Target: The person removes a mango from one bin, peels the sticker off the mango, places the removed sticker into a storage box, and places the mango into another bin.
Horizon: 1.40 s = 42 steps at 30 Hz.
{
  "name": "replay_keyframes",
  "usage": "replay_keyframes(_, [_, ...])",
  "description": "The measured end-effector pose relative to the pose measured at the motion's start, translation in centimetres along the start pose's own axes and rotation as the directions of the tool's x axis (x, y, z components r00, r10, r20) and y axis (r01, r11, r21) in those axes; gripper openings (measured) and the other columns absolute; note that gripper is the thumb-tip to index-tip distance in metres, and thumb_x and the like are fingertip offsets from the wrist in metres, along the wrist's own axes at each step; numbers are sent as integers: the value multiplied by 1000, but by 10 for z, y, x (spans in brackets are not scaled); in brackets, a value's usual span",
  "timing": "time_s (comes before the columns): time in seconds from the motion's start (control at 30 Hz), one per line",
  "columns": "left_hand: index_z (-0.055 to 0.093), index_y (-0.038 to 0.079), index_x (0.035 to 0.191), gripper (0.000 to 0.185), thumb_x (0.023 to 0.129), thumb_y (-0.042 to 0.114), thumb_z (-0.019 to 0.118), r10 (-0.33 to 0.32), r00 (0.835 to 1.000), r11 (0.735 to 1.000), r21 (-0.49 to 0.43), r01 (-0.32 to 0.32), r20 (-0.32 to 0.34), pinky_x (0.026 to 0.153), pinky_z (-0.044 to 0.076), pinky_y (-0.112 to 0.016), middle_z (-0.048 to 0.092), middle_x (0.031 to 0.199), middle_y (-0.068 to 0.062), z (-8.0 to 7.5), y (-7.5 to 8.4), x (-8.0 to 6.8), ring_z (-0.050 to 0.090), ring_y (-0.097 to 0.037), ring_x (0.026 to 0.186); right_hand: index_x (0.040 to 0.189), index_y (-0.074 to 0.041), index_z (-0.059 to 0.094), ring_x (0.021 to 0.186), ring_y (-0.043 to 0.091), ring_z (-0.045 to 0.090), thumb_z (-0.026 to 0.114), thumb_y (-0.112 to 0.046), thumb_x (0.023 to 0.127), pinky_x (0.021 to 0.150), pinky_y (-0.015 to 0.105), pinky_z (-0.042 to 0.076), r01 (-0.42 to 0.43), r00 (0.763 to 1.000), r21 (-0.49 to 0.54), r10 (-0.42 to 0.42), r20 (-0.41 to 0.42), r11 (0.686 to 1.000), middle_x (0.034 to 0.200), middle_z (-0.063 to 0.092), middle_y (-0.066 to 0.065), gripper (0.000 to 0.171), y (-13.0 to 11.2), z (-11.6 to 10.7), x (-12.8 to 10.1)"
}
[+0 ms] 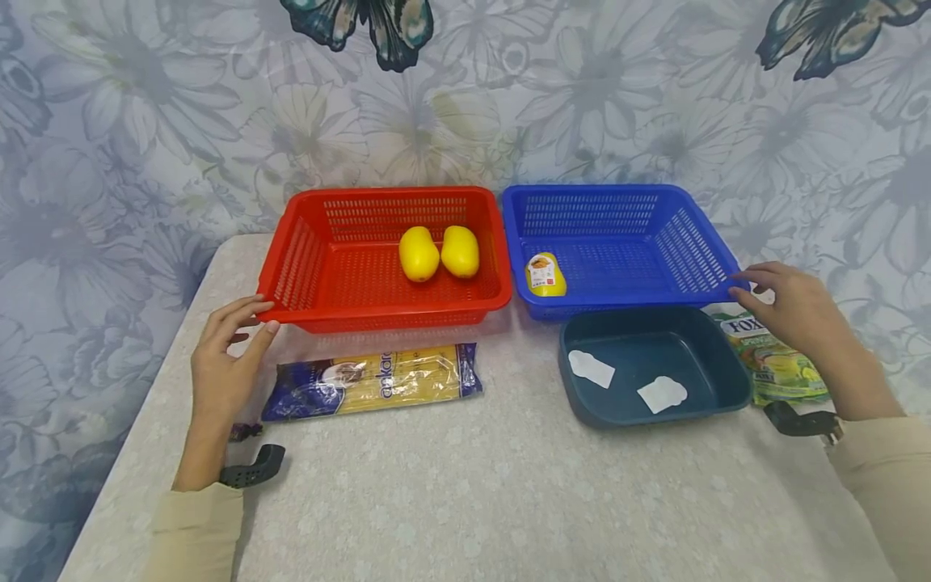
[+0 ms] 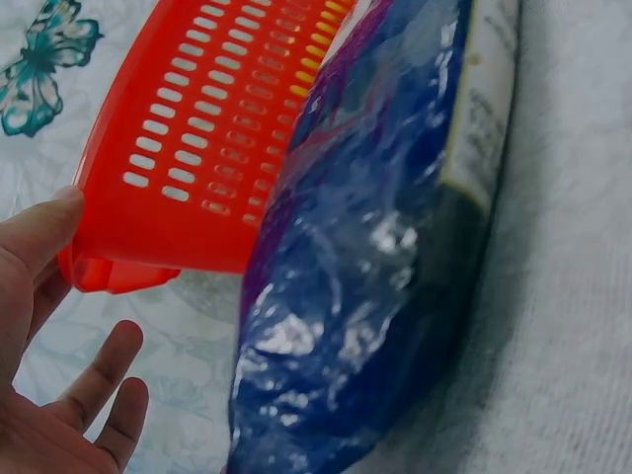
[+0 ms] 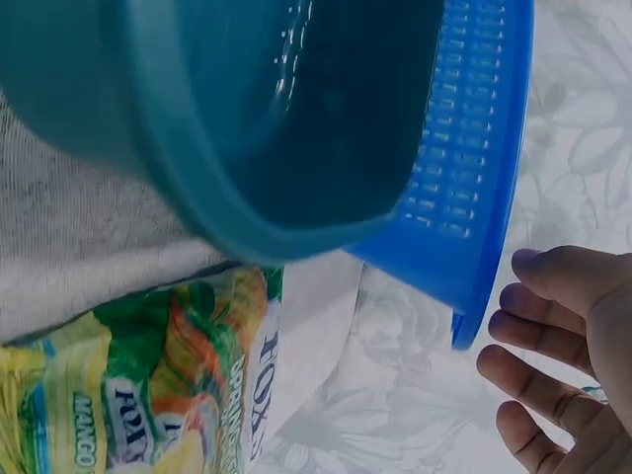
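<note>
- Pale floral-patterned table cover (image 1: 502, 501); flower-and-butterfly backdrop (image 1: 582, 89) behind.
- Red slotted plastic basket (image 1: 393, 314) left of centre, two smooth yellow oval fruits (image 1: 419, 255) inside. Blue slotted plastic basket (image 1: 611, 271) just right, one yellow labelled fruit (image 1: 545, 279) in its front-left corner.
- Left hand (image 1: 224, 356): fingers spread, tips at red's front-left corner, not wrapped round.
- Right hand (image 1: 793, 305): fingers apart, loose at blue's front-right corner; contact unclear.
- Step looks like basket positioning. I'd push both slowly, level, so fruit won't roll.
- Mind front clearance: dark-teal plastic tub (image 1: 655, 349) near blue, blue-and-yellow plastic pasta pack (image 1: 371, 380) near red.
</note>
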<state>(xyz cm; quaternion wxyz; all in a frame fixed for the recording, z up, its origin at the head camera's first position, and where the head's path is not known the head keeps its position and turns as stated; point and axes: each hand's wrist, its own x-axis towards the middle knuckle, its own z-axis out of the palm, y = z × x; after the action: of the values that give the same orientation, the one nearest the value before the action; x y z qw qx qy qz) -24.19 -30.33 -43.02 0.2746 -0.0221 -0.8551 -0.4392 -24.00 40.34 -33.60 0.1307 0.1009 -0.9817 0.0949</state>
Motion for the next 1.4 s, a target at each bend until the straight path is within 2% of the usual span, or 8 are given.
replay_keyframes(0.37, [67, 22, 133, 40, 94, 18, 72, 5, 1000, 1000, 5, -5, 4, 96, 36, -24, 55, 140, 8, -3, 3, 1, 48, -5, 121, 113, 9, 68, 119, 55, 47, 63, -21, 100, 96, 71, 36, -79, 996, 16, 78, 35, 997, 124, 58, 33, 33, 7, 0, -4])
replay_keyframes(0.47, [66, 25, 135, 44, 92, 16, 73, 15, 1000, 1000, 17, -15, -13, 100, 31, -32, 54, 142, 6, -3, 13, 1, 42, -9, 128, 114, 8, 69, 121, 55, 45, 64, -20, 100, 97, 71, 35, -87, 996, 32, 86, 36, 996, 125, 58, 32, 32, 9, 0, -6])
replay_keyframes(0.57, [66, 23, 134, 48, 88, 12, 76, 70, 997, 998, -10, -70, -22, 101, 30, -39, 54, 142, 2, 0, 30, 3, 38, -14, 129, 114, 8, 69, 120, 55, 46, 65, -17, 98, 97, 70, 35, -83, 996, 33, 83, 22, 996, 124, 59, 31, 30, 10, 0, -9])
replay_keyframes(0.7, [66, 23, 133, 49, 87, 12, 77, 143, 989, 988, -68, -141, 28, 106, 30, -48, 54, 140, 0, 11, 61, 8, 38, -16, 131, 112, 9, 69, 117, 54, 49, 67, -13, 96, 95, 70, 38, -81, 996, 23, 81, -21, 996, 120, 61, 31, 27, 10, 2, -12])
replay_keyframes(0.93, [64, 25, 136, 49, 89, 25, 76, 195, 966, 977, -124, -176, 170, 105, 38, -51, 51, 141, 4, 40, 105, 21, 39, -16, 134, 109, 11, 70, 111, 53, 55, 69, -9, 95, 90, 67, 44, -76, 995, 33, 78, -62, 997, 117, 62, 31, 25, 9, 7, -11])
replay_keyframes(1.1, [63, 22, 135, 49, 88, 27, 76, 215, 951, 972, -145, -186, 223, 108, 32, -59, 53, 140, 3, 57, 119, 29, 41, -18, 134, 111, 11, 69, 108, 52, 56, 68, -10, 96, 85, 65, 47, -93, 995, 46, 94, -38, 995, 118, 62, 30, 26, 8, 9, -12])
replay_keyframes(1.27, [63, 23, 135, 50, 87, 30, 77, 218, 940, 972, -145, -185, 264, 109, 34, -57, 53, 139, 3, 72, 129, 36, 43, -19, 131, 111, 11, 70, 103, 51, 59, 67, -11, 96, 77, 62, 49, -89, 995, 49, 91, -34, 995, 117, 63, 29, 26, 7, 9, -12])
replay_keyframes(1.4, [63, 24, 135, 51, 86, 33, 78, 247, 927, 964, -167, -205, 282, 113, 27, -53, 55, 137, 6, 84, 137, 43, 47, -19, 126, 111, 11, 70, 100, 49, 60, 67, -11, 97, 75, 61, 50, -84, 995, 51, 86, -40, 995, 116, 63, 29, 26, 8, 9, -12])
